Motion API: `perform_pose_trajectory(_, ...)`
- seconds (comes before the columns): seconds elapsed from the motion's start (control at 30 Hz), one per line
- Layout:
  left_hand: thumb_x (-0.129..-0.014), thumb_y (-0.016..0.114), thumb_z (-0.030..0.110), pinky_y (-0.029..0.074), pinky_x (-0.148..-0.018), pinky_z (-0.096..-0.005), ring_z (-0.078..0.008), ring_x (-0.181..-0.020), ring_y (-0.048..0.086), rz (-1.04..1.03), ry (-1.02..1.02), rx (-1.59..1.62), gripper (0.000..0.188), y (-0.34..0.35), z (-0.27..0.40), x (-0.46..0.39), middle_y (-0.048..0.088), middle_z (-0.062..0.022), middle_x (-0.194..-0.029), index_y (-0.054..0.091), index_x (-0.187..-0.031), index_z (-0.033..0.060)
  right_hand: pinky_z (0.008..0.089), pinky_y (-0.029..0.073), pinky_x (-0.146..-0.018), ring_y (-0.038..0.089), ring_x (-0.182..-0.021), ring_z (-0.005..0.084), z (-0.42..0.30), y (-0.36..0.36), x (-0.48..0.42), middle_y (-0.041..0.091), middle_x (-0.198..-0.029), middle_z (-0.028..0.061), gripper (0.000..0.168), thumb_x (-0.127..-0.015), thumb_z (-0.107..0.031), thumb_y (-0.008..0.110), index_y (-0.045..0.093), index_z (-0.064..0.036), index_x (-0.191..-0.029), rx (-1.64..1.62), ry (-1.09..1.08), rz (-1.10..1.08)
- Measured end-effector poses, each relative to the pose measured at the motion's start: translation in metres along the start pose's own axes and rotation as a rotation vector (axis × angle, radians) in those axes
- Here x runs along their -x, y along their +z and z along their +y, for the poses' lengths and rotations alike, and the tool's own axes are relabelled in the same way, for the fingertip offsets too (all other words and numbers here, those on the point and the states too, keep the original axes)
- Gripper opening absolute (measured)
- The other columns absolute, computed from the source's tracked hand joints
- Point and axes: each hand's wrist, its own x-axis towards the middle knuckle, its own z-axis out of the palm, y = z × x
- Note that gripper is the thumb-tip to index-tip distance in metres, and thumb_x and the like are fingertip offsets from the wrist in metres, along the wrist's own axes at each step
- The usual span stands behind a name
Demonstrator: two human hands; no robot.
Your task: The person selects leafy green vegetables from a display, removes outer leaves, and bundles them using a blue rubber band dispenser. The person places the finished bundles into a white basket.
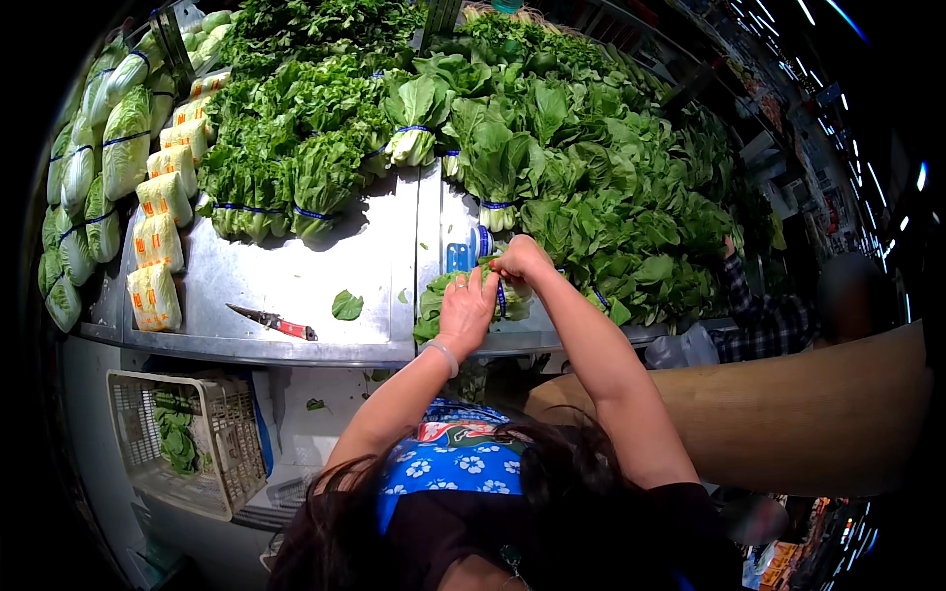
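Note:
A bunch of leafy greens (515, 299) with blue tape round its stems lies on its side near the edge of the metal counter (369, 258). My left hand (467, 306) rests on this bunch, fingers pressed against it. Bent over the same bunch, my right hand (521, 258) has its fingertips drawn together close to my left fingers; whether they pinch a leaf or stem cannot be told. Just behind my hands stands a roll of blue tape (482, 241) beside a blue and white item (460, 255). A knife with a red handle (295, 327) lies to the left, near a loose leaf (346, 305).
Banded greens (318, 185) and heaped leafy vegetables (591, 185) cover the counter's back and right. Wrapped yellow-white packs (164, 199) and napa cabbages (126, 144) line the left. Below sits a plastic crate (240, 443) with leaves. Another person's plaid sleeve (754, 314) is at right.

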Motion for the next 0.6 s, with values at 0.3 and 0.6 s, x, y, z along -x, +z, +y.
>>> perform_pose_trajectory(0.3,-0.074,0.061,0.006,0.047,-0.082,-0.0374,-0.0283,-0.099,0.058,0.011,0.047,-0.019,0.052,-0.012,0.0,-0.002,0.057,-0.0129,-0.119,0.053,-0.126,0.0062,0.0226,0.044,-0.053,0.059,-0.062,0.008,0.069,0.01,-0.007,0.068,-0.08,0.0035,0.031,-0.092,-0.031,0.066,0.067,-0.003,-0.105,-0.752,-0.239,0.388)
perform_pose_trajectory(0.6,-0.068,0.063,0.004,0.049,-0.066,-0.0417,-0.03,-0.078,0.064,-0.289,0.122,0.12,0.052,-0.047,-0.009,-0.014,0.061,-0.012,-0.099,0.056,-0.119,0.0041,0.0319,0.052,-0.08,0.065,-0.092,0.0157,0.094,0.055,0.029,0.067,-0.105,0.0044,0.043,-0.099,-0.044,0.048,0.062,-0.007,-0.118,-1.405,-0.062,-0.222)
